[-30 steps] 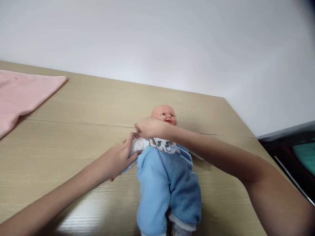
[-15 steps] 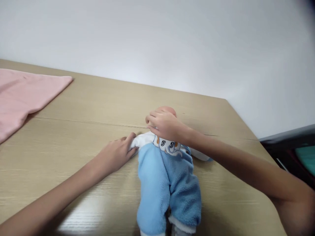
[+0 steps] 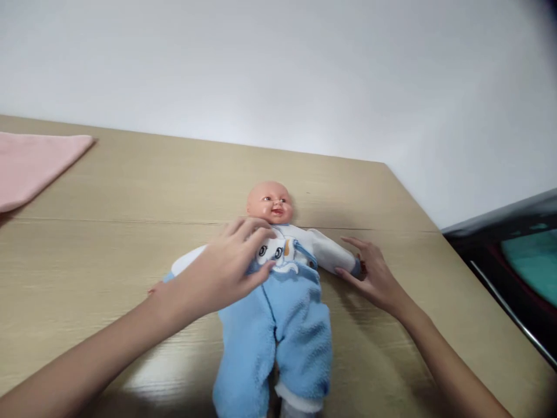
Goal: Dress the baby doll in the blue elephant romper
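**Two bare hands on a baby doll lying on a table**

Head view: a baby doll [image 3: 274, 278] in a blue fleece suit lies face up mid-table, head toward twelve o'clock. The left hand [image 3: 226, 270] rests on its chest, fingers loosely spread, gripping nothing. At three o'clock of the doll, the right hand [image 3: 369, 273] touches the white sleeve end, fingers open. A pink cloth [image 3: 30, 165] lies at ten o'clock on the wooden table [image 3: 130, 191].
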